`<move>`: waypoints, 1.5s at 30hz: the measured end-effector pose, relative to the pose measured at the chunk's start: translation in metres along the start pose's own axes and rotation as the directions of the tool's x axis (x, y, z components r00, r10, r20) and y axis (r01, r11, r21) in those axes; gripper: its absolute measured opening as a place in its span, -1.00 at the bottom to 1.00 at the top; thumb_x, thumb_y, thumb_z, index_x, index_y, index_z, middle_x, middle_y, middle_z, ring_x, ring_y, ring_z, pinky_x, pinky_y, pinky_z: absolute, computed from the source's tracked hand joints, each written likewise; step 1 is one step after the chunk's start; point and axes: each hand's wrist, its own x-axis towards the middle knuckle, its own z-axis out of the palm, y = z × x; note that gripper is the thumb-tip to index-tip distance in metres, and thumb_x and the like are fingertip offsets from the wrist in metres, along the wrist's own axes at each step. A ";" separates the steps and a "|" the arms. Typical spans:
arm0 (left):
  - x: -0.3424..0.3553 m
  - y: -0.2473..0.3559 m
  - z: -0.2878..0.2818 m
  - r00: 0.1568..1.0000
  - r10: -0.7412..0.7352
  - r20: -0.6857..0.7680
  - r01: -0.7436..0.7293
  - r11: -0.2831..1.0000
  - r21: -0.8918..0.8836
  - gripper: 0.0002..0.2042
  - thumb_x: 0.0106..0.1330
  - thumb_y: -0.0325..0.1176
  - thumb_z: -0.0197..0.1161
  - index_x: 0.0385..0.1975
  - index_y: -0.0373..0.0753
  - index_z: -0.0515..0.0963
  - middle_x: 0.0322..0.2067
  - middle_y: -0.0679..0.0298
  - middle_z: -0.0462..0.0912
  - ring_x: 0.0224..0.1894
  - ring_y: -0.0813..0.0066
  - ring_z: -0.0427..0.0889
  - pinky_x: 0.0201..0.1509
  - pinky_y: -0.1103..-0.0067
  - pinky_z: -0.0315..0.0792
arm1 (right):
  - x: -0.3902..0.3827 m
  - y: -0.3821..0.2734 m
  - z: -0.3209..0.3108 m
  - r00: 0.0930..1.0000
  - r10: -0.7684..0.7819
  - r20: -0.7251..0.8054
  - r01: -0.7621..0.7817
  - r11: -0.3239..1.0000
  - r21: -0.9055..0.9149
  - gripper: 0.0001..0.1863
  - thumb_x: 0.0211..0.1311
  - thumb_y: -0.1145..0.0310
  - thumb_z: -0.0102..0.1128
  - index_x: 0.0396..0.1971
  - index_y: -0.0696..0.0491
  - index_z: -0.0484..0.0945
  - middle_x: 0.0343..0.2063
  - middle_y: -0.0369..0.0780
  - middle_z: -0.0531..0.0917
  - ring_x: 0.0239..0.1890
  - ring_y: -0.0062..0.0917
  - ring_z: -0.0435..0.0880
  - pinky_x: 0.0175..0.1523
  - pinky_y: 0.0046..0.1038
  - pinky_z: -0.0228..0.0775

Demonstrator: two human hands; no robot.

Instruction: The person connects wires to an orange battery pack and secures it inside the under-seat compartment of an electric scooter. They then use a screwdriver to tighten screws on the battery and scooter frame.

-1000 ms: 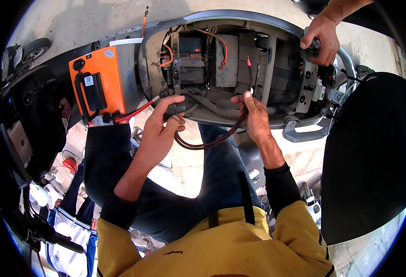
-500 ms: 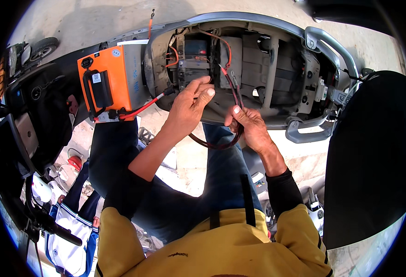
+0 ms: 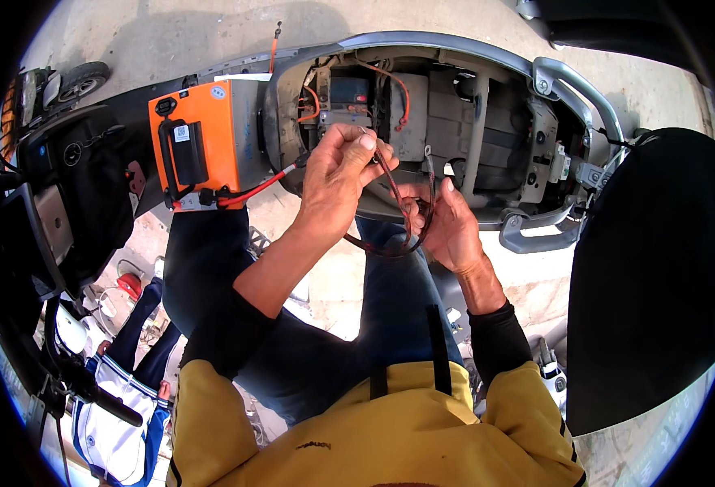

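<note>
My left hand (image 3: 333, 174) pinches one end of a dark red and black cable (image 3: 394, 191) between thumb and fingers, in front of the open scooter body (image 3: 292, 69). Lower and to the right, my right hand (image 3: 453, 231) has its fingers curled at the looped part of the cable, its thumb pointing up. The cable's other end, with a ring terminal (image 3: 428, 151), stands up just above the right hand. An orange battery box (image 3: 226, 134) with a black handle rests on the scooter to the left of my hands, a red lead (image 3: 252, 193) running from its lower edge.
Inside the scooter body are orange wires (image 3: 404, 93) and a frame tube (image 3: 477, 122). A grey grab rail (image 3: 601, 105) rims its right end, beside a large black panel (image 3: 650, 276). Another person in a white and blue top (image 3: 118, 422) is at lower left.
My left hand has taken the cable's red end from beside the right hand and drawn it up and left. The right hand's fingers have loosened and spread somewhat.
</note>
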 end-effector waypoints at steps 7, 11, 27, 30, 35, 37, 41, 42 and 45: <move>-0.007 0.008 0.011 0.995 -0.100 0.024 0.101 0.994 -0.035 -0.87 0.59 -0.29 0.06 -0.14 -0.20 0.36 -0.27 0.22 0.53 -0.56 0.60 0.40 -0.51 0.64 0.27 | 0.006 -0.029 -0.009 0.970 -0.209 -0.120 0.235 0.931 0.278 -0.60 0.47 0.44 -0.12 0.17 0.34 0.44 -0.37 -0.28 0.48 -0.38 -0.62 0.34 -0.23 -0.55 0.24; -0.013 0.004 0.017 0.980 -0.179 0.082 0.170 0.980 0.104 -0.94 0.56 -0.41 0.10 -0.15 -0.21 0.38 -0.27 0.20 0.56 -0.55 0.69 0.36 -0.59 0.75 0.17 | 0.007 -0.034 -0.008 0.962 -0.267 -0.064 0.273 0.904 0.328 -0.65 0.50 0.43 0.05 0.18 0.26 0.44 -0.35 -0.25 0.53 -0.42 -0.64 0.30 -0.31 -0.56 0.22; -0.016 -0.007 0.025 0.989 -0.145 0.038 0.105 0.851 0.515 -0.93 0.46 -0.47 0.25 -0.17 -0.28 0.52 -0.42 0.40 0.55 -0.44 0.79 0.40 -0.49 0.71 0.29 | -0.001 -0.007 0.020 0.925 -0.319 -0.208 0.327 0.945 0.002 -0.78 0.46 0.32 0.25 -0.12 0.17 0.61 -0.50 -0.33 0.58 -0.52 -0.75 0.29 -0.40 -0.64 0.19; -0.018 -0.009 0.024 0.996 -0.057 0.075 0.001 0.803 0.596 -0.92 0.43 -0.51 0.28 -0.20 -0.29 0.51 -0.39 0.37 0.59 -0.41 0.79 0.44 -0.45 0.71 0.34 | -0.002 -0.005 0.024 0.874 -0.410 -0.263 0.369 0.909 -0.192 -0.77 0.42 0.27 0.31 -0.17 0.16 0.63 -0.50 -0.35 0.59 -0.49 -0.77 0.34 -0.39 -0.66 0.20; -0.018 -0.019 0.017 0.980 0.130 0.152 -0.197 0.745 0.637 -0.88 0.36 -0.57 0.32 -0.24 -0.32 0.50 -0.35 0.33 0.58 -0.37 0.69 0.53 -0.36 0.64 0.45 | 0.002 -0.002 0.038 0.747 -0.583 -0.319 0.413 0.783 -0.465 -0.76 0.37 0.25 0.37 -0.28 0.15 0.66 -0.50 -0.38 0.59 -0.45 -0.78 0.39 -0.36 -0.68 0.23; -0.018 -0.016 0.020 0.981 0.148 0.128 -0.195 0.759 0.622 -0.87 0.31 -0.60 0.34 -0.27 -0.35 0.50 -0.38 0.26 0.55 -0.40 0.56 0.57 -0.31 0.57 0.48 | 0.003 -0.002 0.040 0.732 -0.594 -0.334 0.414 0.777 -0.473 -0.76 0.36 0.26 0.38 -0.30 0.16 0.66 -0.49 -0.39 0.58 -0.46 -0.78 0.38 -0.36 -0.69 0.23; -0.017 -0.013 0.020 0.982 0.130 0.138 -0.189 0.727 0.660 -0.87 0.35 -0.57 0.34 -0.25 -0.30 0.49 -0.32 0.37 0.59 -0.31 0.71 0.57 -0.34 0.66 0.47 | 0.006 0.003 0.025 0.789 -0.540 -0.294 0.447 0.832 -0.328 -0.77 0.38 0.28 0.37 -0.27 0.16 0.67 -0.48 -0.40 0.58 -0.47 -0.79 0.36 -0.37 -0.69 0.21; -0.018 -0.014 0.020 0.985 0.117 0.126 -0.171 0.741 0.649 -0.87 0.35 -0.57 0.34 -0.25 -0.30 0.49 -0.32 0.37 0.59 -0.32 0.71 0.57 -0.34 0.66 0.47 | 0.006 0.004 0.024 0.802 -0.519 -0.297 0.438 0.848 -0.299 -0.78 0.38 0.29 0.37 -0.27 0.16 0.67 -0.48 -0.40 0.58 -0.47 -0.79 0.36 -0.38 -0.69 0.20; -0.018 -0.015 0.020 0.991 0.087 0.105 -0.134 0.765 0.631 -0.88 0.35 -0.58 0.33 -0.26 -0.30 0.50 -0.34 0.38 0.58 -0.33 0.71 0.57 -0.34 0.66 0.46 | 0.007 0.009 0.026 0.807 -0.503 -0.310 0.428 0.859 -0.281 -0.79 0.38 0.30 0.36 -0.26 0.17 0.66 -0.49 -0.40 0.58 -0.48 -0.79 0.35 -0.39 -0.68 0.19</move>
